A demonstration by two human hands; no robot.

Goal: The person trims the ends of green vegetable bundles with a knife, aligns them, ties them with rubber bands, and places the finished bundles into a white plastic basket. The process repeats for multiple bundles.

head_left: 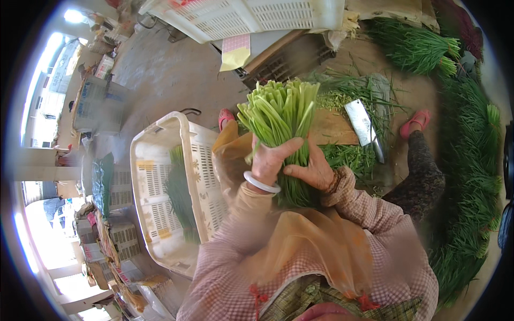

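A thick bundle of green stalks [281, 112], perhaps garlic chives, stands upright before my chest with its pale cut ends facing away from me. My left hand [270, 158] wraps its left side, a white bangle at the wrist. From the right, my right hand [315, 166] clasps the same bundle, thumb across the front. The leafy part hangs down between my forearms, partly hidden. Beyond it lies a wooden cutting board [335, 127], with a cleaver [361, 122] resting across its right edge and its handle towards me.
Left of me stands a white plastic crate [185, 160] with a green bundle [180, 200] inside. Trimmings [349, 160] surround the board. Bundled greens [461, 192] line the floor at right. Ahead is another white crate [257, 18] above a dark crate [289, 56].
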